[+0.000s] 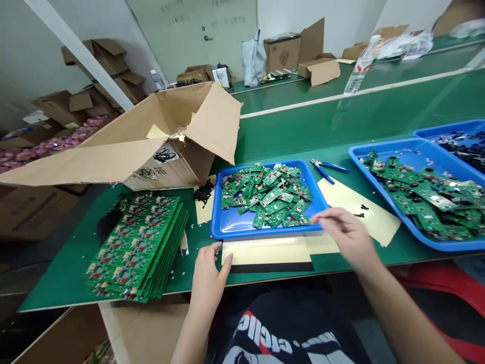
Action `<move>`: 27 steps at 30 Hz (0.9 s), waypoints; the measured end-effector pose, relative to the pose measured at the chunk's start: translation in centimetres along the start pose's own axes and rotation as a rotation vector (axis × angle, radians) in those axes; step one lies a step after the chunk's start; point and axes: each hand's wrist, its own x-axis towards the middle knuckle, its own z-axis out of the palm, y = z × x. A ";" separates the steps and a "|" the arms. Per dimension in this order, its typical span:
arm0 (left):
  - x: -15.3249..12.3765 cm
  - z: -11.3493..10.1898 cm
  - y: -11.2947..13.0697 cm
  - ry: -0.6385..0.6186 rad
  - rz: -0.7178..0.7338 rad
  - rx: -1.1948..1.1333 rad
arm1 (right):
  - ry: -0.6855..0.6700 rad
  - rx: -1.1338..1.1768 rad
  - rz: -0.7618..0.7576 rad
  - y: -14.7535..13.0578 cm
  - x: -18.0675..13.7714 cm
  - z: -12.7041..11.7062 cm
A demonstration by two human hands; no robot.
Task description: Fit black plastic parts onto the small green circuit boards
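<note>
My left hand (208, 275) rests at the left end of a pale yellow sheet with a black strip (265, 253) along its front edge. Its thumb and fingers are apart, with nothing between them. Over the front right corner of the middle blue tray (242, 232), my right hand (346, 237) is closed in a pinch; what its fingertips hold is too small to make out. Small green circuit boards (271, 194) lie heaped in that tray. Right of it, another yellow sheet (356, 212) carries a few small black pieces (361, 211).
Stacked circuit board panels (140, 242) stand at the left, before an open cardboard box (178, 146). Blue-handled cutters (328, 169) lie behind the tray. Another blue tray (394, 212) of boards sits right, and a water bottle (359, 71) stands farther back.
</note>
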 end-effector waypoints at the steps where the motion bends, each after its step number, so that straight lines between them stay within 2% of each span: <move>1: 0.3 0.1 0.3 0.022 0.039 0.014 | -0.034 0.034 -0.007 -0.1 -0.6 1.1; 6: 2.1 0.8 2.4 0.132 0.237 0.075 | -0.163 0.172 -0.004 0.5 -3.5 3.8; 9: 3.5 1.6 4.3 0.020 0.285 0.087 | -0.251 0.238 0.039 0.8 -4.1 4.4; 13: 5.6 3.0 6.3 -0.083 0.239 0.089 | -0.257 0.252 0.063 1.0 -3.7 4.6; 17: 7.0 4.1 7.1 -0.166 0.154 0.046 | -0.247 0.257 0.075 1.2 -3.5 4.7; 23: 8.0 4.7 6.5 -0.252 0.042 -0.163 | -0.248 0.253 0.077 1.4 -3.8 5.0; 27: 8.3 3.9 5.7 -0.225 -0.012 -0.366 | -0.215 0.245 0.053 1.5 -3.7 4.8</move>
